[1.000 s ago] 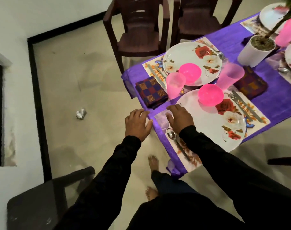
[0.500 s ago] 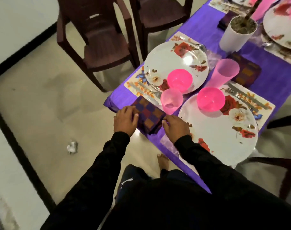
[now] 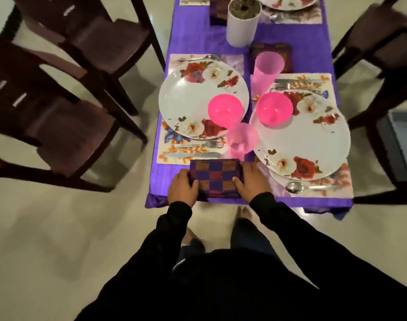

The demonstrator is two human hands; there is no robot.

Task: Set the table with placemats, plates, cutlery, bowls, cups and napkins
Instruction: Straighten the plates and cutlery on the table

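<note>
A folded checked napkin in purple, red and orange lies at the near end of the purple-clothed table. My left hand grips its left edge and my right hand presses on its right edge. Just beyond it sit a knife and fork on a floral placemat. Two floral plates each carry a pink bowl. A pink cup stands between the plates, a taller one farther back. A spoon lies by the right plate.
Dark brown plastic chairs stand at the left and at the right of the table. A white plant pot stands mid-table, with another napkin and further place settings behind it. My bare feet are on the pale floor.
My view has swung to face the table's end square on. Both hands went from resting at the table edge to taking hold of the checked napkin, which now lies square to the edge.
</note>
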